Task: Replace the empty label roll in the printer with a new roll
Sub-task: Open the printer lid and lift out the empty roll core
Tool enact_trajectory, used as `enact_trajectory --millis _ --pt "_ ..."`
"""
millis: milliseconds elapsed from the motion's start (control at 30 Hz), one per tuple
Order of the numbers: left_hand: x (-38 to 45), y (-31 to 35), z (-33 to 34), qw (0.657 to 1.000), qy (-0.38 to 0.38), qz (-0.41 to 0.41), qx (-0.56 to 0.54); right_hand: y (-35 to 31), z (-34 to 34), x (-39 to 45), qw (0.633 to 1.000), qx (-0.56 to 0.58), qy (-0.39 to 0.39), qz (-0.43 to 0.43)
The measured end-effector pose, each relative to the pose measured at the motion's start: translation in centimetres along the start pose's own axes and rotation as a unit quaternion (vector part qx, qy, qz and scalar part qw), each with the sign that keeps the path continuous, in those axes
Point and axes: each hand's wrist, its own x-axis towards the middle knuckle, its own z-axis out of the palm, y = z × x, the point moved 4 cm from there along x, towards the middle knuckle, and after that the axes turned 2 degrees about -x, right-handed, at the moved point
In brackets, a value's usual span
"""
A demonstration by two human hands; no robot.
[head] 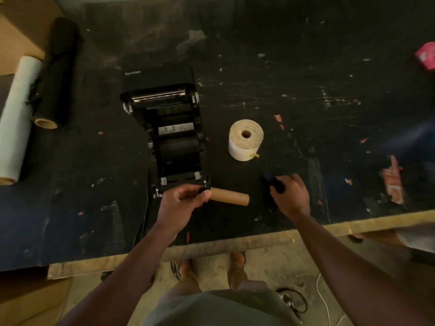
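The black label printer [169,128] stands open on the dark table, its roll bay bare. My left hand [181,204] grips the left end of the empty brown cardboard core [229,196], which sits on a black spindle just in front of the printer. My right hand [290,195] is closed around a small black part [277,185] to the right of the core. The new white label roll [245,140] stands on end to the right of the printer, with a yellow tab at its loose end.
A black film roll [56,71] and a white roll [17,116] lie at the table's left. Pink packaging [427,55] sits far right, red scraps [393,182] near the right edge. The table's wooden front edge [235,244] runs below my hands; cables lie on the floor.
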Motion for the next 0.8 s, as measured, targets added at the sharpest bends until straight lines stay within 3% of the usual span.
enact_trajectory --millis 167,200,267,333,367,433,667,800 --pt "1.1 0.0 2.6 1.0 0.005 0.008 0.008 -0.1 -0.1 0.4 0.992 -0.108 0.01 -0.064" --pt "1.3 0.0 3.0 1.0 0.004 0.008 0.015 -0.3 -0.6 0.1 0.996 -0.062 0.023 -0.059" --pt "1.7 -0.1 3.7 1.0 -0.001 0.004 0.02 -0.8 -1.1 -1.1 0.986 0.163 -0.024 -0.001" --pt "1.9 -0.1 4.6 1.0 -0.018 -0.006 0.019 -1.7 -0.4 -3.2 0.891 0.418 -0.162 0.068" --pt "2.1 -0.1 5.1 0.999 -0.033 -0.013 0.02 -1.8 0.0 -4.2 0.848 0.481 -0.211 0.074" --pt "2.5 -0.1 6.1 0.998 -0.056 -0.025 0.031 -1.2 0.3 -5.9 0.807 0.535 -0.242 0.055" --pt "6.2 3.4 5.3 0.985 0.006 0.038 0.168 7.3 -0.8 -7.6 0.78 0.605 -0.09 0.135" --pt "8.8 4.2 7.7 0.937 -0.031 0.043 0.345 9.8 -1.5 -8.0 0.768 0.613 -0.033 0.181"
